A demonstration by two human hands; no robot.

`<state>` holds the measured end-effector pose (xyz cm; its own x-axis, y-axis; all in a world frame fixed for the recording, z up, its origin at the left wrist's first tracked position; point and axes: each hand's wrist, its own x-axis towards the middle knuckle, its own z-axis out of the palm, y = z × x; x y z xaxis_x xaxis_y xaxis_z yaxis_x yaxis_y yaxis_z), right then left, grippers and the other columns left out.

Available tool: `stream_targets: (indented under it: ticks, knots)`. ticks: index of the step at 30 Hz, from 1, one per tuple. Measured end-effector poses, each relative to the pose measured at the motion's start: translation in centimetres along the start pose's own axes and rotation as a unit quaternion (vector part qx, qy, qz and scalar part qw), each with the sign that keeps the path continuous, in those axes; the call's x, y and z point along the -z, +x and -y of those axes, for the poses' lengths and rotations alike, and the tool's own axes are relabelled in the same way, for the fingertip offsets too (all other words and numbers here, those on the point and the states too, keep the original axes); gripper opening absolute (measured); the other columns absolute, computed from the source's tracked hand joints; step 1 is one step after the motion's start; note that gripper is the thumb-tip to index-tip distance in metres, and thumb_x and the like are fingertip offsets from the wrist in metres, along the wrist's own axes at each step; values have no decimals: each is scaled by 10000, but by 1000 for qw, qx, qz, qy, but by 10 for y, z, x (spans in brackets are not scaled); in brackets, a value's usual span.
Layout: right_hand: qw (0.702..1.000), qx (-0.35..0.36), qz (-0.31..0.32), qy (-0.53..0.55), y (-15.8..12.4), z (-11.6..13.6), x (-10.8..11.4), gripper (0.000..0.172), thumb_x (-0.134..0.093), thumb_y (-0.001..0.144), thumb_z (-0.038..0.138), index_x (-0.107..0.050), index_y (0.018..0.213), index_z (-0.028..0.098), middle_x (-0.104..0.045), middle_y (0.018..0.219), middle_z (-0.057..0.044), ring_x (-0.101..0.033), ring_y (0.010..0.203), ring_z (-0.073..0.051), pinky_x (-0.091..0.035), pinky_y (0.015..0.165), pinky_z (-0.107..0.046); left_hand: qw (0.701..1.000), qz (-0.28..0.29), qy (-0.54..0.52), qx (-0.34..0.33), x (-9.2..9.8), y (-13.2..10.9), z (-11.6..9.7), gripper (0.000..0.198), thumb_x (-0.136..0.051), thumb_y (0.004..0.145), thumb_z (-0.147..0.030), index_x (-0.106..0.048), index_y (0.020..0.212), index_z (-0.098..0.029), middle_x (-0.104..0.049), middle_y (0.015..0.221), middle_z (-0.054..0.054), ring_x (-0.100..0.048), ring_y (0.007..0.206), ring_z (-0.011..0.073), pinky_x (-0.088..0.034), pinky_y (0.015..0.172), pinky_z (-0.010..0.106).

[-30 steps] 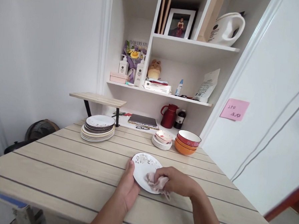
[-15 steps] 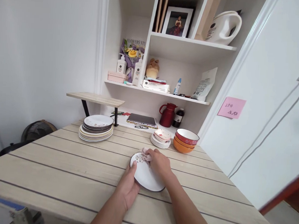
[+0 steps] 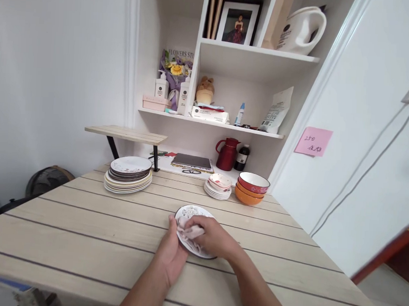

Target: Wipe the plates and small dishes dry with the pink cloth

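A white plate (image 3: 206,212) with a dark rim and a floral pattern is held just over the wooden table, tilted toward me. My left hand (image 3: 172,252) grips its left edge, thumb at the rim and fingers underneath, partly hidden. A pale pink cloth (image 3: 188,231) is bunched in the fingers of my right hand (image 3: 211,235) and pressed against the plate's face. The right hand and cloth cover much of the plate's middle and right side.
Stacked plates (image 3: 128,178) stand at the back left by a small raised shelf (image 3: 126,134). Small dishes (image 3: 218,189) and stacked bowls (image 3: 252,189) sit at the back right of the table (image 3: 84,231). Behind are a red jug (image 3: 227,155) and a laptop (image 3: 192,161).
My right hand has moved the cloth from the plate's upper edge down and left toward its left-middle part. The left hand keeps its hold; the view has shifted slightly.
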<state>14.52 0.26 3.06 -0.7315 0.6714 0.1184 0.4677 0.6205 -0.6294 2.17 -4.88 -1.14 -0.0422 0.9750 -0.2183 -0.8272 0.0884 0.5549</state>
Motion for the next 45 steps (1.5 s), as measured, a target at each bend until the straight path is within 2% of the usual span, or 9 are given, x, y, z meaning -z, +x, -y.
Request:
stream_targets:
  ticks: [4, 10, 14, 21, 26, 29, 35, 41, 45]
  knots:
    - [979, -74, -86, -168, 18, 4, -11, 308, -499, 810, 212, -635, 1066, 317, -615, 1033, -18, -589, 878, -175, -353, 691, -258, 1000, -8, -13, -21, -2, -2, -2, 423, -485, 904, -408, -557, 1245, -167, -626, 1241, 126, -606, 1114, 217, -477, 972, 337]
    - [940, -202, -83, -261, 18, -14, 15, 344, -515, 818, 239, -609, 1138, 320, -614, 1051, -64, -611, 872, -212, -315, 634, -279, 999, -32, -10, -29, -3, -3, -1, 473, -596, 853, -222, -492, 1314, -217, -632, 1234, 122, -636, 1067, 220, -498, 947, 360]
    - [939, -221, -58, -259, -6, -22, 33, 279, -563, 739, 180, -684, 967, 287, -673, 976, -51, -610, 860, -229, -321, 627, -280, 999, -44, -8, -31, -4, -3, 0, 483, -596, 849, -208, -485, 1319, -217, -642, 1217, 128, -645, 1050, 229, -510, 928, 375]
    - [991, -34, 132, -2, -26, -6, 32, 390, -554, 610, 90, -693, 932, 261, -687, 887, 46, -592, 845, -160, -405, 687, -210, 1000, -28, 7, -9, -2, -3, 0, 441, -528, 887, -365, -531, 1268, -143, -652, 1178, 168, -641, 1048, 266, -512, 913, 418]
    - [999, 40, -11, -4, 4, 4, -4, 340, -555, 711, 127, -660, 1009, 253, -664, 1014, 2, -578, 941, -168, -400, 796, -236, 1000, -15, -5, -14, -4, -3, -2, 540, -398, 899, -525, -585, 1198, -117, -662, 1156, 166, -624, 1081, 251, -500, 937, 379]
    - [990, -34, -68, -119, 21, 4, -13, 314, -524, 784, 181, -651, 1048, 296, -637, 1020, -19, -584, 923, -179, -369, 749, -255, 1000, -6, -9, -17, -6, -4, -3, 429, -483, 898, -435, -570, 1230, -177, -651, 1200, 117, -613, 1104, 216, -486, 959, 336]
    - [956, -156, -70, -238, 33, -10, 6, 351, -486, 829, 217, -606, 1131, 350, -607, 1041, -35, -601, 903, -194, -330, 666, -269, 999, -34, 10, -28, -3, -2, -1, 477, -618, 833, -176, -509, 1296, -215, -646, 1216, 111, -638, 1063, 212, -493, 954, 340]
    - [935, -226, -68, -264, 12, -21, 25, 335, -488, 799, 163, -645, 1059, 301, -629, 1044, -85, -611, 883, -239, -333, 650, -300, 998, -53, 17, -17, -3, -3, -1, 508, -629, 817, -157, -497, 1307, -181, -651, 1197, 143, -658, 1020, 232, -510, 934, 370]
    - [944, -221, -18, -246, -14, -15, 36, 292, -572, 685, 132, -693, 887, 305, -689, 908, -20, -619, 818, -214, -338, 627, -271, 998, -54, 14, -14, -3, -4, 0, 511, -621, 826, -177, -486, 1319, -190, -658, 1182, 149, -658, 1021, 239, -512, 928, 388]
